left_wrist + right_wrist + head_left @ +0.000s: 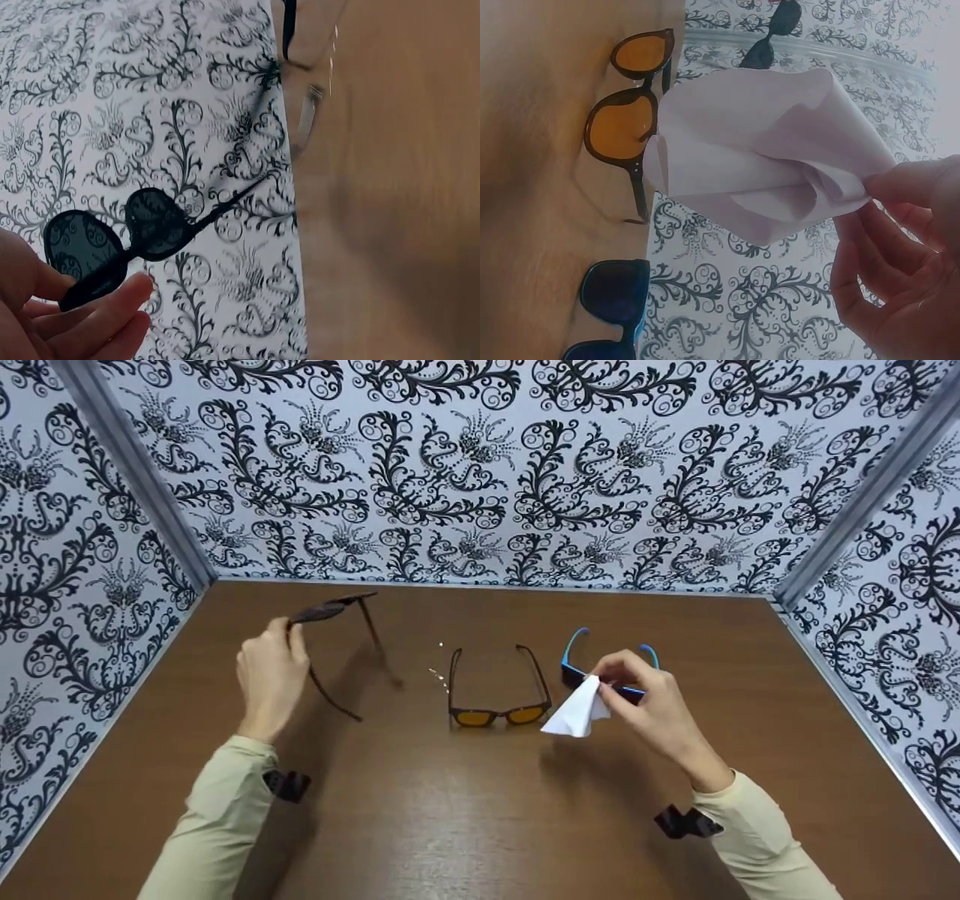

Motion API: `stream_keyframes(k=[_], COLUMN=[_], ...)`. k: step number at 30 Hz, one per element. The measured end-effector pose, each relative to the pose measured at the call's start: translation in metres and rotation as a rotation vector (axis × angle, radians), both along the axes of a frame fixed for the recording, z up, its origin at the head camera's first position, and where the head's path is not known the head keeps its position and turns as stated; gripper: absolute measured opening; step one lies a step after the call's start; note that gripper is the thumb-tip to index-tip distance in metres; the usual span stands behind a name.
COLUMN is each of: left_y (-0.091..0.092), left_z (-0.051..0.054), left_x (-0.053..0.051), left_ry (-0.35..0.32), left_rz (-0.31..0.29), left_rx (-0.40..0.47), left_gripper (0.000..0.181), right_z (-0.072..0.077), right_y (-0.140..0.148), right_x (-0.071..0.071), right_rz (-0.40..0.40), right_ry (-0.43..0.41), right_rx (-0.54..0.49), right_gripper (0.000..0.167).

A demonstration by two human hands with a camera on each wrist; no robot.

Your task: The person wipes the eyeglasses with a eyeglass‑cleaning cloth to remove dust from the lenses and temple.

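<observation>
By one end of its frame, my left hand (274, 675) pinches a pair of dark sunglasses (322, 611), held up above the left of the table with the temples spread. Their dark lenses (156, 223) show in the left wrist view. My right hand (652, 705) pinches a white cloth (576, 711) at its upper corner; the cloth hangs loose. Behind that hand lie blue-framed sunglasses (574, 660), partly hidden by it. Between the hands, glasses with orange lenses (472, 718) and a dark frame rest on the table, temples pointing away from me.
The brown wooden table (465, 825) ends at a patterned back wall (480, 472), with patterned side walls left and right. Small bright glints (439, 678) lie left of the orange-lensed glasses; what makes them is unclear.
</observation>
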State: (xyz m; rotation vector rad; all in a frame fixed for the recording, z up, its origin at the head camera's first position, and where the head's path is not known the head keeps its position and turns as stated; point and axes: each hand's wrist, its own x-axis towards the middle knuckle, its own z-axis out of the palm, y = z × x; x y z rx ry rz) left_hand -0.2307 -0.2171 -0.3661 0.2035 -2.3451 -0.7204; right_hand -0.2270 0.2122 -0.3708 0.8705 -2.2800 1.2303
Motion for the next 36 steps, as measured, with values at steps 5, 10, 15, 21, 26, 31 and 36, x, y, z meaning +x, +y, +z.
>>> stream_keyframes(k=[5,10,15,21,26,31,36], left_y=[-0.005,-0.003,0.003,0.010,0.011,0.012,0.010], left_z=[0.003,0.006,0.008,-0.010,-0.031,-0.049,-0.064], left_x=[-0.003,-0.007,-0.014,-0.023,-0.021,-0.013,-0.005], left_ry=[0.033,0.092,0.202,0.372,0.376,0.294,0.201], left_rz=[-0.008,-0.017,-0.030,-0.075,-0.141,-0.257,-0.337], left_rx=[-0.110,-0.225,-0.404,-0.674,-0.773,-0.782,-0.710], left_gripper=[0.021,0.018,0.017,0.013,0.014,0.015,0.017], right_z=[-0.001,-0.002,-0.004,0.008,0.017,0.013,0.009], right_y=[0.003,0.005,0.005,-0.001,-0.004,-0.003,-0.001], right_x=[0.002,0.002,0.002,0.014,0.021,0.020,0.020], right_rz=[-0.003,-0.003,-0.016,-0.015,0.000,0.009,0.000], right_ry=[-0.011,-0.010,-0.018,-0.012,-0.010,-0.017,-0.026], right_rx=[0.011,0.015,0.031,0.034,0.043,0.036,0.039], right_gripper=[0.025,0.025,0.026,0.023,0.021,0.021,0.021])
